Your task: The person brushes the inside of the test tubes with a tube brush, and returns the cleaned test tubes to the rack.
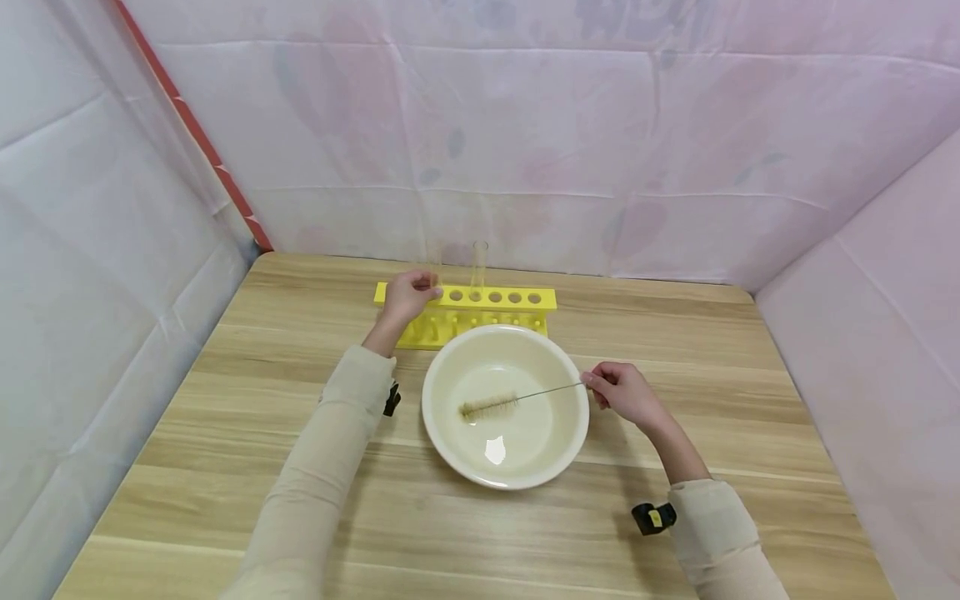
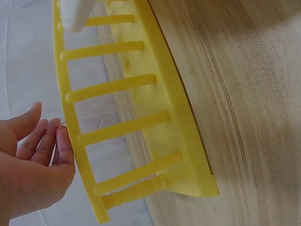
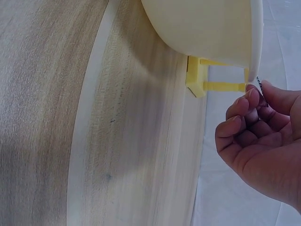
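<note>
In the head view a yellow test tube rack [image 1: 517, 300] stands behind a cream basin [image 1: 432, 417] of water. My left hand [image 1: 407, 294] is at the rack's left end, beside a clear glass test tube [image 1: 434, 252] standing in it. Its fingers [image 2: 66, 146] are loosely bent around the tube, with the thumb apart from them in the left wrist view. A second test tube [image 1: 479, 267] stands farther right in the rack. My right hand [image 1: 621, 390] pinches the thin wire handle of a test tube brush [image 1: 487, 406], whose bristles lie inside the basin.
The wooden table [image 1: 480, 550] runs back to a pale patterned curtain [image 1: 540, 150], with more sheeting on the left and right. Several holes show along the rack's top bar. A white tip [image 2: 75, 14] covers part of the rack in the left wrist view.
</note>
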`<control>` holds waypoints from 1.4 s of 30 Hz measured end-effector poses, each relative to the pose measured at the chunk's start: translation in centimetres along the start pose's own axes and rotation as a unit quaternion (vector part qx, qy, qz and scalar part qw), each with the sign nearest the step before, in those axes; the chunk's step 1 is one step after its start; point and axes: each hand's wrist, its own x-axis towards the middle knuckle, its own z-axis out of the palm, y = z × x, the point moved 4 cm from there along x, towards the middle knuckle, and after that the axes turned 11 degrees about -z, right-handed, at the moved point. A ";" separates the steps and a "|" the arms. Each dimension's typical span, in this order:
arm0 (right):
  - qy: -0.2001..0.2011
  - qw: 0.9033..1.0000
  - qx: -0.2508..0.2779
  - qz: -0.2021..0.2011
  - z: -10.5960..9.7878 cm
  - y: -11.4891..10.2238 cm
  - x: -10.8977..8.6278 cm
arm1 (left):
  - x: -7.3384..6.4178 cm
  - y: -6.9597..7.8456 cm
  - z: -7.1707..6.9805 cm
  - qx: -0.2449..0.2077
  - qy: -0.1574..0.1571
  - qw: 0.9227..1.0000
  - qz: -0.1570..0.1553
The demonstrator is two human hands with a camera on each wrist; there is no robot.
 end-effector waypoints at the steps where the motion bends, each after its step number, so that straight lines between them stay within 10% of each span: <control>1: 0.000 1.000 -0.001 0.000 0.0 0.0 0.0 | 0.0 0.0 0.0 -0.002 -0.001 1.000 -0.001; 13: 0.003 1.000 -0.004 -0.008 0.1 0.0 -0.1 | -0.1 0.1 -0.1 -0.021 -0.009 1.000 -0.001; 30: 0.002 1.000 0.013 0.002 -0.3 0.4 -0.2 | -3.1 4.5 -2.3 -0.032 0.008 0.991 0.131; 42: 0.007 0.999 0.051 0.003 -0.7 0.3 -0.6 | -6.1 4.2 -3.9 0.141 -0.004 0.975 0.169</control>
